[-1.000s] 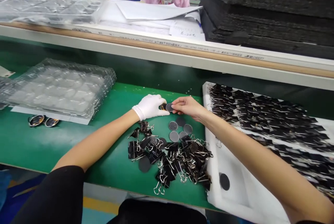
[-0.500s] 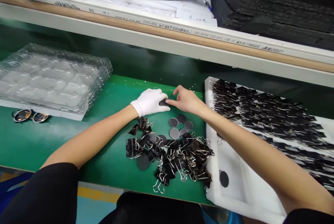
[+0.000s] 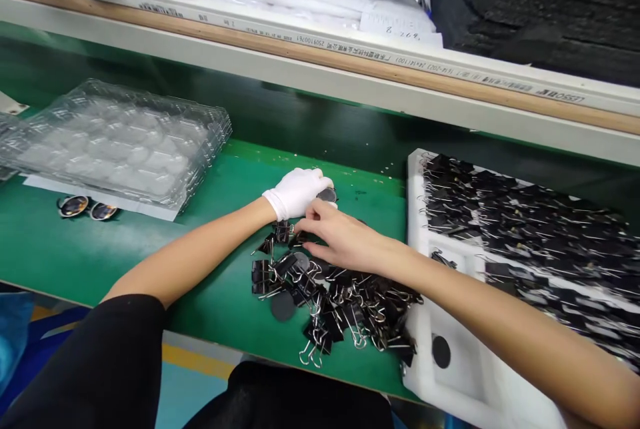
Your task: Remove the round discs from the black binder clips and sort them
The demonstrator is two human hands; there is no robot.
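My left hand [image 3: 299,191], in a white glove, holds a dark round disc [image 3: 327,195] at its fingertips above the green bench. Just in front of it, my bare right hand [image 3: 340,234] has thumb and forefinger on either side of a black binder clip [image 3: 299,238], which they partly hide. A heap of black binder clips [image 3: 355,312] with silver wire handles lies below the right hand. Among them are grey discs, one [image 3: 301,261] amid the clips and a darker one [image 3: 283,306] at the heap's left edge. My right hand covers other discs behind it.
A white tray [image 3: 417,375] at right carries rows of binder clips [image 3: 520,215] and a loose dark disc [image 3: 441,351]. Clear plastic trays [image 3: 125,142] stand at left, with sunglasses [image 3: 90,207] before them. A ledge [image 3: 300,55] runs across the back.
My right hand has left the disc and come down toward the viewer to the binder clips. The left hand keeps the disc. The view has shifted slightly, moving the scene rightward.
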